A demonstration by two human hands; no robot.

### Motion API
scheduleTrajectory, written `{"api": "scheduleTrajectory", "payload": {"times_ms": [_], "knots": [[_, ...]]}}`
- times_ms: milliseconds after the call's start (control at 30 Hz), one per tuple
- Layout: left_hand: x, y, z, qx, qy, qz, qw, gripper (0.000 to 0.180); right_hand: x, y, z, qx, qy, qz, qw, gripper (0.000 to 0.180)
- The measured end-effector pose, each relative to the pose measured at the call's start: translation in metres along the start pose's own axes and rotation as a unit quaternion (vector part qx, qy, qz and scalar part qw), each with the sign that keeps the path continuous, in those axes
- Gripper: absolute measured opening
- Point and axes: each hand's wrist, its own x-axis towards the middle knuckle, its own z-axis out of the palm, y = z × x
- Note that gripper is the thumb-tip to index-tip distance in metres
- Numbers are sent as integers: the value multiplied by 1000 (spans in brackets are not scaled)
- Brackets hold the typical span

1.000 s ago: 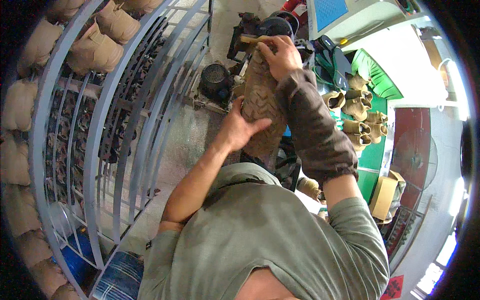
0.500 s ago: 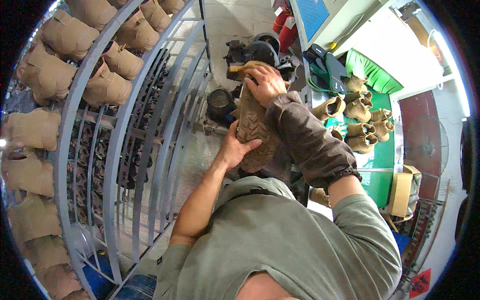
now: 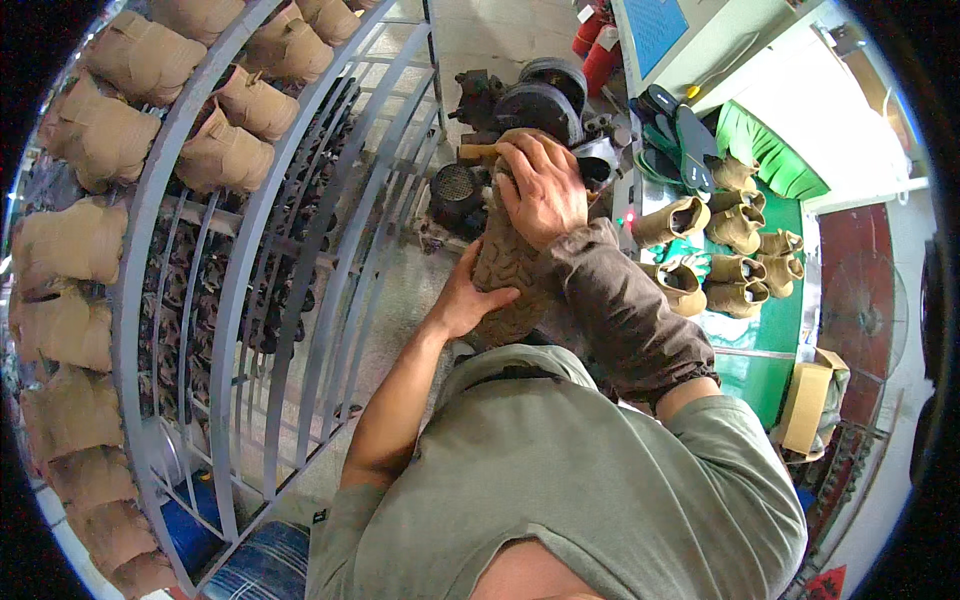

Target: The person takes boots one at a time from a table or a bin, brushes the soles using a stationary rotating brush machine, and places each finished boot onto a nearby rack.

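A shoe (image 3: 506,272) with a brown lugged sole is held in front of my body, its sole turned up toward me. My left hand (image 3: 472,297) grips its left side, with the thumb laid across the tread. My right hand (image 3: 543,190) is over its far end, fingers bent around the edge; a dark sleeve cover (image 3: 630,305) wraps that forearm. Just beyond my right hand stands a machine with dark round wheels (image 3: 540,110) and a black motor with a mesh end (image 3: 457,195). The hand and shoe hide whether they touch.
To the left, a grey metal rack (image 3: 232,300) carries several tan shoes (image 3: 140,55). On the right, a green-topped bench (image 3: 755,385) bears several tan shoes (image 3: 735,228), dark insoles (image 3: 680,140) and a cardboard box (image 3: 805,405). Red fire extinguishers (image 3: 600,60) stand behind the machine.
My right hand and the shoe's far end have come slightly nearer my body, away from the wheels, uncovering more of the machine. Both hands keep their hold. The whole view has shifted a little.
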Motion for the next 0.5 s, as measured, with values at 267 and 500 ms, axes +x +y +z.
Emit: {"api": "scheduleTrajectory", "payload": {"times_ms": [267,500], "knots": [[-8,-27,5,-5,24,23,999,99,-16,-42,-29,-26,-61,11,998,63],[-14,-20,24,33,56,2,998,99,-21,-43,-34,-71,-63,-29,995,70]]}}
